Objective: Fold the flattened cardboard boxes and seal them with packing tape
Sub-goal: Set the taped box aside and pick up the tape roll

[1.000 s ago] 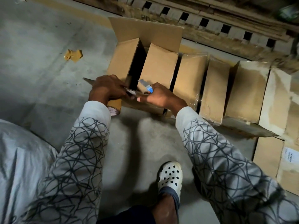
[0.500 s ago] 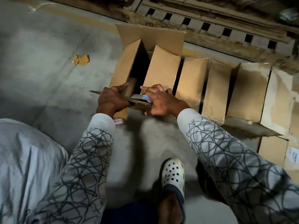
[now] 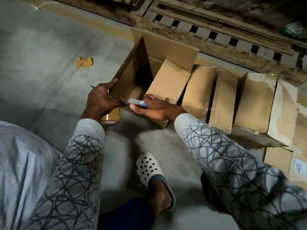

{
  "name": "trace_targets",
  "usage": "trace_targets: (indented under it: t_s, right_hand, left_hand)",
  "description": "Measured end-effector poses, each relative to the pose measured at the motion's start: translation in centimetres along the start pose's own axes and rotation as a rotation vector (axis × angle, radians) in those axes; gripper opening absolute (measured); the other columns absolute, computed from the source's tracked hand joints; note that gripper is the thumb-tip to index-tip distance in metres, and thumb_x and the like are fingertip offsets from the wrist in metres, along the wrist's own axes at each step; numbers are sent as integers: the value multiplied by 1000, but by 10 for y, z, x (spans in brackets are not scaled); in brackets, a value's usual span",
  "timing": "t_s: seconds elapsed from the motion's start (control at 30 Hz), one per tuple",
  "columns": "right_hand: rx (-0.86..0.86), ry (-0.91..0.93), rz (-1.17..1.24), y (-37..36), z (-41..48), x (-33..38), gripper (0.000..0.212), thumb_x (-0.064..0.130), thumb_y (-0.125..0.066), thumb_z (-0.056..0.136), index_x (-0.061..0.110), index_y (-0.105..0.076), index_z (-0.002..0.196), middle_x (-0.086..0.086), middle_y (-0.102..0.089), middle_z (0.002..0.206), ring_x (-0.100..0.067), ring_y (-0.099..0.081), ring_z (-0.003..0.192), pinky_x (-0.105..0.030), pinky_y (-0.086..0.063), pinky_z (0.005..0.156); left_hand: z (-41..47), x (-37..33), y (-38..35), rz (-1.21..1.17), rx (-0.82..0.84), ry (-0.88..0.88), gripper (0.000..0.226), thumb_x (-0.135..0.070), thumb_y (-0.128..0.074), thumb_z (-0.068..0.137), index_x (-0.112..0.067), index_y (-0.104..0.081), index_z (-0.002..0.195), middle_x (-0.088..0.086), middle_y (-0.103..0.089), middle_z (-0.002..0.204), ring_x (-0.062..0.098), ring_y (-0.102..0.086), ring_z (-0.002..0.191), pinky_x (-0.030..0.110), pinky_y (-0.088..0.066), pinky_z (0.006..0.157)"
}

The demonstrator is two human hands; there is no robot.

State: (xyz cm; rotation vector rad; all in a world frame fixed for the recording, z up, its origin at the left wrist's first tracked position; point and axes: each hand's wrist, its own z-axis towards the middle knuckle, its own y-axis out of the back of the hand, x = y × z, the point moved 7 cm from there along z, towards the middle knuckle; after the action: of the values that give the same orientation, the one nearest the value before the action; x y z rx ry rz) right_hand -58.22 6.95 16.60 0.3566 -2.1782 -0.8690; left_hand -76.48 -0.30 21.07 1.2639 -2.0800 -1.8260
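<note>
The cardboard box (image 3: 159,67) stands open on the concrete floor (image 3: 41,55), straight ahead of the person, at the left end of a row of other boxes (image 3: 232,98). Its far flap stands up, its left flap rises steeply on edge, and its right flap slopes down over the opening. The inside between them is dark.

The left hand (image 3: 101,98) is closed on the near left corner of the box, with the fingers curled over the base of the left flap and the thumb against the near edge. Just below that hand, by the wrist, sits a roll of brown packing tape (image 3: 111,116), half hidden by the sleeve; whether the hand carries it or it rests on the floor cannot be told.

The right hand (image 3: 154,107) lies on the near edge of the box, its fingers spread onto the bottom of the right flap. Pinned under its thumb is a small grey and blue tool (image 3: 137,102), probably a cutter, though the blur makes that unsure.

Both arms wear pale sleeves with dark scribbled lines. A white clog with holes (image 3: 149,166) stands on the floor between them. A crumpled scrap of brown tape (image 3: 84,62) lies on the floor well left of the box. Stacked flat cardboard (image 3: 216,30) runs along the far side.
</note>
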Motion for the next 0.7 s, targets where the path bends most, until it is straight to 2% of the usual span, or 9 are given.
trace_targets:
  t_s: [0.1,0.2,0.27,0.37,0.43,0.5,0.57,0.63,0.7]
  right_hand:
    - [-5,-72,354,-5,11,-16,87,99,-20,71,36,-56,119,-1,-58,131,-25,-54,121,-49,-36,110]
    - [-133,-100,576,3,13,-35,79,91,-34,79,22,-63,106,3,-65,103,-11,-56,101,-36,-42,98]
    - [-338,-95,426,26,9,-51,60,74,-49,88,15,-60,94,-1,-57,99,-16,-55,91,-33,-43,84]
    - [-653,-106,-152,82,-1,-74,64,62,-60,86,8,-57,121,-14,-49,134,-33,-45,122,-42,-40,98]
    - [-815,-193,-380,121,-7,-87,68,57,-60,81,6,-54,126,-20,-40,145,-40,-37,131,-49,-34,103]
    - [-823,-303,-401,147,-8,-98,72,54,-67,78,4,-51,128,-23,-29,155,-42,-29,141,-53,-26,109]
    - [-719,-338,-364,152,0,-109,76,53,-73,75,6,-51,130,-20,-22,159,-40,-30,142,-55,-25,111]
    - [-633,-284,-334,141,9,-111,73,58,-72,71,10,-56,123,-18,-25,155,-41,-46,130,-52,-37,105]
    - [-667,-227,-286,129,11,-110,64,68,-62,67,16,-61,104,-18,-35,147,-39,-49,125,-48,-45,98]
  left_hand:
    - [1,-18,-21,75,175,-75,57,-22,-81,66,-30,-65,121,6,-68,124,29,-62,117,38,-49,101]
    - [-4,-29,-40,278,231,-107,37,-22,-71,77,-14,-59,111,21,-65,115,41,-59,109,44,-50,93]
    - [-4,-30,-43,307,222,-93,42,-27,-70,79,-17,-56,118,22,-61,118,42,-57,111,45,-50,94]
    - [0,-29,-44,266,194,-95,77,-41,-80,73,-24,-42,138,20,-61,122,42,-56,116,46,-48,96]
    - [-1,-35,-46,321,174,-135,97,-53,-83,70,-25,-32,148,22,-57,124,43,-53,118,48,-46,98]
    - [0,-40,-48,406,190,-145,86,-60,-78,72,-24,-43,142,23,-52,125,41,-50,120,47,-45,100]
    - [5,-49,-47,465,221,-143,74,-60,-74,77,-23,-50,137,22,-52,128,39,-47,124,43,-43,101]
    - [16,-62,-47,504,242,-163,71,-62,-72,77,-22,-55,133,17,-57,132,35,-48,126,40,-43,102]
    - [27,-78,-46,520,262,-178,76,-64,-78,70,-19,-58,128,12,-60,131,33,-53,123,38,-46,99]
